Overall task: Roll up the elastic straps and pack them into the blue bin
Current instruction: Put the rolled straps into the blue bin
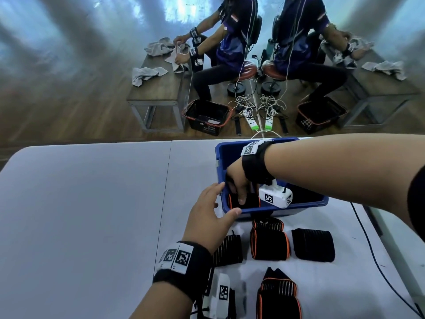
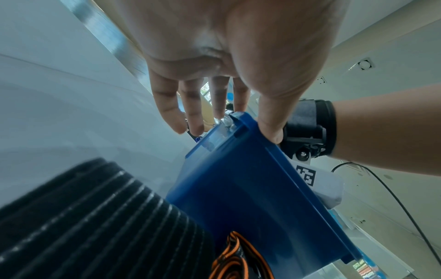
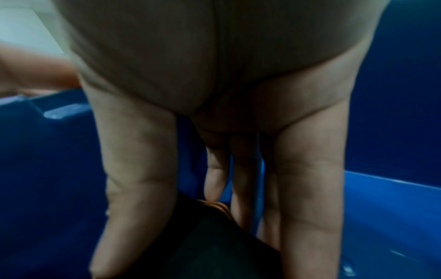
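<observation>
The blue bin (image 1: 287,206) stands on the white table, right of centre. My right hand (image 1: 240,195) reaches down into its near-left corner and pinches a rolled black strap with orange edges (image 3: 203,245) between thumb and fingers. My left hand (image 1: 213,207) rests on the bin's near-left corner (image 2: 238,188), with the thumb (image 2: 274,124) on the near rim and straight fingers along the left side. Several rolled straps lie on the table before the bin: a ribbed black one (image 1: 227,249), an orange-edged one (image 1: 269,245), a plain black one (image 1: 312,245) and another orange-edged one (image 1: 278,293).
A black cable (image 1: 368,249) runs along the table's right side near its edge. To the left lies bare tabletop (image 1: 92,203). Beyond the far edge, on the wooden floor, are a black basket (image 1: 204,116), power strips and a seated person at a low bench with towels.
</observation>
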Tool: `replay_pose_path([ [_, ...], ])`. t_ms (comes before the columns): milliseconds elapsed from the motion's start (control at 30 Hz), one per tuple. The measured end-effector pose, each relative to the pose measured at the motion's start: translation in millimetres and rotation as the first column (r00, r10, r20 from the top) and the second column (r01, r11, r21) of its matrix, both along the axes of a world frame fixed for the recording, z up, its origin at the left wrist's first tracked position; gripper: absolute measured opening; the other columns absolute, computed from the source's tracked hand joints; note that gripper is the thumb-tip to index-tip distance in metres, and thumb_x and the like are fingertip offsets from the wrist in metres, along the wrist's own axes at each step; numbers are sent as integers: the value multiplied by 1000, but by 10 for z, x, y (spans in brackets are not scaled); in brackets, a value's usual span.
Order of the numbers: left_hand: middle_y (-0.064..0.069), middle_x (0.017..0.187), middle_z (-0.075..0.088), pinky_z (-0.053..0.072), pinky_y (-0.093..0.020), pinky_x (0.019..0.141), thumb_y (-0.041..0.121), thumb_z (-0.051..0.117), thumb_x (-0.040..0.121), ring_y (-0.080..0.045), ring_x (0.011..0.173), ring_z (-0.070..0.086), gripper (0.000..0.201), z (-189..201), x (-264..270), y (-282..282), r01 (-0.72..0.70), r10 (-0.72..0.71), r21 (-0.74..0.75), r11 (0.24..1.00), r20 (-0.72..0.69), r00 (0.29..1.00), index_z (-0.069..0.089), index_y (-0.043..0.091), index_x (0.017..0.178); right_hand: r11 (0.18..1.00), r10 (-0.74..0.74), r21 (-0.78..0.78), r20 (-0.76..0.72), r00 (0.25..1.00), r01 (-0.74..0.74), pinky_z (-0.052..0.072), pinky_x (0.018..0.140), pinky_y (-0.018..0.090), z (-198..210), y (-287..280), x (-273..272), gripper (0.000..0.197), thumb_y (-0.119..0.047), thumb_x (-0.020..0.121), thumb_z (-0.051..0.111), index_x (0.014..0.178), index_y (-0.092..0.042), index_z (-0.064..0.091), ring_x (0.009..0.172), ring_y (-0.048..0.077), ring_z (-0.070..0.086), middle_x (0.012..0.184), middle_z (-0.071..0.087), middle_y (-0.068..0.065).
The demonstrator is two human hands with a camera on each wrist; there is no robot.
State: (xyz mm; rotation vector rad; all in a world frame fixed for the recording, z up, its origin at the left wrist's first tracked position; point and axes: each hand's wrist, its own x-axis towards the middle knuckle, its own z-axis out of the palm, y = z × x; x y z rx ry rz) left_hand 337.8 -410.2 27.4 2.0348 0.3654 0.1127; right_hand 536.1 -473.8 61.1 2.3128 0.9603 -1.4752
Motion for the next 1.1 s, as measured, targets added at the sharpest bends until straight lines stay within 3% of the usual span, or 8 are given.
replay_pose_path([
  [100,25,144,44,37,3,83,37,77,85,-2,117,54,68,-14,-3,-2,2,-2,0,1000,3,1000,46,40,146,998,-69,9,-26,997,69,61,64,37,-7,-41,25,47,-12,74,86,115,-7,64,89,28,69,112,69,19],
  [267,26,143,44,37,4,82,37,78,85,-1,116,54,67,-37,3,-10,-9,9,0,1000,6,1000,47,39,145,990,-135,39,-16,991,136,62,74,47,-42,-58,21,46,-24,71,89,106,-2,69,94,35,72,101,73,20],
  [433,30,138,43,37,3,79,37,77,86,1,114,53,67,-20,1,-2,0,0,-3,1000,-1,1000,46,40,145,999,-36,36,35,999,35,58,49,29,12,-1,-2,44,-30,73,87,104,-3,70,71,26,71,94,73,18],
  [533,31,136,44,39,2,79,37,77,86,2,112,54,66,-21,4,8,-1,1,-9,1000,0,1000,46,41,144,996,50,64,160,986,-61,52,43,24,69,21,-30,41,-39,74,85,97,-7,72,62,20,67,83,73,10],
  [633,29,139,45,40,0,76,39,77,86,1,109,56,67,-34,1,12,-1,1,1,1000,-7,1000,46,40,145,981,83,144,316,945,-134,50,60,27,192,-69,-65,43,-48,76,79,99,-12,71,78,22,68,91,73,6],
  [767,29,137,45,40,-4,79,38,77,86,1,107,55,65,-29,5,7,-3,3,1,1000,8,1000,47,40,144,904,-59,407,425,903,-133,46,70,30,593,-467,-187,36,-45,85,71,105,-16,62,84,19,60,95,66,-1],
  [967,25,136,50,46,-14,81,38,76,87,-8,103,61,63,-29,4,-15,-13,13,12,1000,18,1000,47,41,143,744,-327,662,244,913,90,47,71,19,970,-1294,-801,26,-44,84,74,97,-25,61,80,3,60,85,65,-12],
  [1100,22,139,49,48,-22,85,40,74,88,-12,102,61,65,-32,-20,-39,-22,22,25,999,-4,1000,45,40,146,820,-306,549,184,934,160,50,78,25,619,-1648,-1217,33,-45,82,74,107,-29,59,85,6,61,94,63,-12],
])
